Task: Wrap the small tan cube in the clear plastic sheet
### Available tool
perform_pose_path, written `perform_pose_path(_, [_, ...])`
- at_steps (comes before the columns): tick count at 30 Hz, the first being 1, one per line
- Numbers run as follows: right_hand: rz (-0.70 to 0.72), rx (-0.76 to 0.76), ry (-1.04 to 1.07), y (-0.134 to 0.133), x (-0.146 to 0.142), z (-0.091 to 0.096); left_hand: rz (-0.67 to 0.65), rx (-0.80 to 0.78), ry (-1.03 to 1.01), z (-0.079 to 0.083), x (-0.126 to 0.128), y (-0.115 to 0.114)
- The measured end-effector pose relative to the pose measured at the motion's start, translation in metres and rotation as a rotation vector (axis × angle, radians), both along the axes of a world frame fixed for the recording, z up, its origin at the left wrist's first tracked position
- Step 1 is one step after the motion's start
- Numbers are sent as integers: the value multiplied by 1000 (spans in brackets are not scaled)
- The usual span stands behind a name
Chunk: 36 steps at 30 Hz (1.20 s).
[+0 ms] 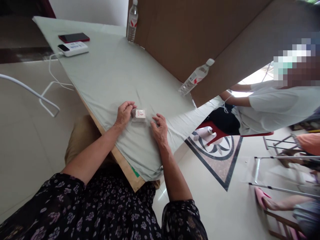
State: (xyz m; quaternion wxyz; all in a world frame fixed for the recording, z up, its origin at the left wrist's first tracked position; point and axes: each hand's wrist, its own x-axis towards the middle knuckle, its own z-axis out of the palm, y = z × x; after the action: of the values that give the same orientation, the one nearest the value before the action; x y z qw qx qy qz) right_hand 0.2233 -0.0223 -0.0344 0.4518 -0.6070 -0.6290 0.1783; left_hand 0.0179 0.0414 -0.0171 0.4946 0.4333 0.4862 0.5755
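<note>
Head view: the person sits at a table [125, 163] covered with a pale cloth [110, 73], both forearms reaching onto it. A small box [139, 115], whitish with a reddish print, lies flat on the cloth close to the near edge, between the two hands.

The left hand [124, 115] is curled at the box's left end, with thumb and fingertips closed on that end in a light pinch. The box rests on the cloth, not lifted. The right hand [159, 128] lies on the cloth just beside the box's right end, apart from it, its fingers half bent and holding nothing.

The step in hand looks like steadying or turning the box in place with the left fingertips. Any further handling would call for the right fingers to meet the free end, since a one-ended pinch gives little control of so small a thing, and the loose cloth may wrinkle under it.

Farther up the table lie a dark phone [74, 37] and a white pack [73, 48] with a cable [53, 75] running off the edge. One bottle [132, 21] stands by a cardboard sheet [190, 36]; a second bottle [196, 77] leans against it. Beyond the cardboard, a co-worker [280, 106] in a white shirt sits at the right, well apart from the box.
</note>
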Motion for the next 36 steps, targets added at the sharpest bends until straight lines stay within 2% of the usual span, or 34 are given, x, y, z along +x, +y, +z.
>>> perform_pose_path(5, [19, 100, 22, -6, -4, 6, 35, -48, -91, 6, 2, -1])
perform_pose_path(9, [91, 186, -55, -1, -12, 21, 29, -62, -70, 11, 4, -4])
perform_pose_path(13, [183, 213, -304, 14, -19, 39, -19, -43, 11, 14, 4, -7])
perform_pose_path(18, [268, 123, -687, 25, -22, 64, -59, -8, 62, 11, 3, -9])
perform_pose_path(24, [426, 149, -940, 31, -27, 87, -91, 28, 108, 3, 4, -8])
perform_pose_path(28, [452, 159, -947, 41, -30, 85, -94, 51, 159, 2, 5, -8])
perform_pose_path(32, [377, 155, -845, 50, -30, 77, -96, 72, 235, 3, 5, -9])
perform_pose_path(36, [324, 153, -775, 58, -27, 80, -102, 149, 403, 5, 6, -14])
